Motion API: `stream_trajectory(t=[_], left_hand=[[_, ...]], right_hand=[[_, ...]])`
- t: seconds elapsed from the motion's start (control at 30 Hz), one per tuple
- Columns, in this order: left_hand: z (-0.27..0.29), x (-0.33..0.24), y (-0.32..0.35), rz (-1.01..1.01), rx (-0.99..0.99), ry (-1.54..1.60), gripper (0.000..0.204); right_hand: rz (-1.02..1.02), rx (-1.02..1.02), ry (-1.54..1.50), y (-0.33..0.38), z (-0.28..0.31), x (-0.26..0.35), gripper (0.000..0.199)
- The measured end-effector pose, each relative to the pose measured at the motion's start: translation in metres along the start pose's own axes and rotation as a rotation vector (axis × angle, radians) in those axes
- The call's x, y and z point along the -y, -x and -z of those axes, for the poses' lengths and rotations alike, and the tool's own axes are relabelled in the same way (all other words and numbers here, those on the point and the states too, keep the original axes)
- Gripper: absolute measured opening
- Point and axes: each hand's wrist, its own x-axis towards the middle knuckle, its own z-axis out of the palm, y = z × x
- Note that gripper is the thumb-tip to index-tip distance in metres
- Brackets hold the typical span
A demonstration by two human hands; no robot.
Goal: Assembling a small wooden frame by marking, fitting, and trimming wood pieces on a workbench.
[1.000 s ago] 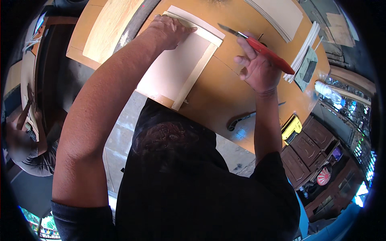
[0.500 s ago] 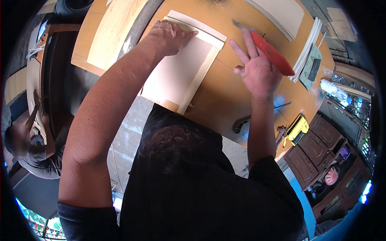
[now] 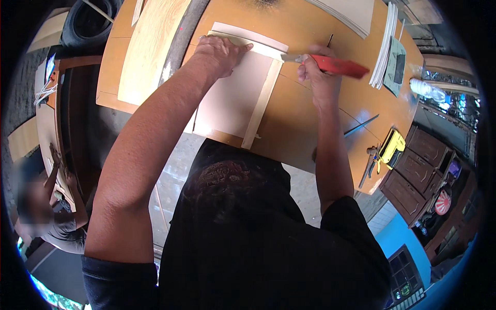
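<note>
A pale flat panel [image 3: 230, 98] edged with light wood strips lies on the orange-brown table in front of me. My left hand [image 3: 219, 54] presses palm down on its far end, over the cross strip [image 3: 266, 51], thumb stretched to the right and the other fingers at the panel's left edge. To the right of the panel, my right hand [image 3: 323, 77] is closed round a red-handled utility knife [image 3: 338, 66]. Its metal blade points left, with the tip at or close to the panel's far right corner; I cannot tell whether they touch. Motion blurs the handle.
A wood-grain board [image 3: 150, 51] lies on the left. Stacked white panels [image 3: 346, 15], thin white strips [image 3: 383, 46] and a plastic bottle [image 3: 429, 90] sit far right. Nearer are a yellow staple gun [image 3: 391, 150], a hammer [image 3: 369, 165] and a dark blade [image 3: 361, 125]. Another person [image 3: 62, 227] works far left.
My right hand has turned and closed its fingers round the red knife, bringing the blade down to the panel's corner. My left hand stays on the panel. The view has shifted slightly.
</note>
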Motion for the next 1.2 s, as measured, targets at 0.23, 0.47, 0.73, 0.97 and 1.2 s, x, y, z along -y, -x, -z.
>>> stream_trajectory(t=[0.23,0.47,0.73,0.97,1.2], left_hand=[[-0.006,0.003,0.002,-0.034,-0.061,-0.056,0.068],[-0.009,0.005,-0.002,-0.047,-0.068,-0.055,0.073],[-0.011,0.002,0.000,0.021,-0.162,-0.048,0.078],[-0.011,0.001,0.001,0.014,-0.183,-0.042,0.078],[-0.013,0.003,-0.002,-0.016,-0.142,-0.060,0.077]], right_hand=[[-0.013,0.096,0.148,-0.012,-0.012,-0.004,0.018],[0.087,0.216,0.455,-0.040,-0.013,-0.008,0.037],[0.199,0.324,0.683,-0.038,-0.021,-0.011,0.038],[0.255,0.377,0.831,-0.029,-0.024,-0.013,0.041],[0.211,0.369,0.807,-0.033,-0.026,-0.009,0.043]])
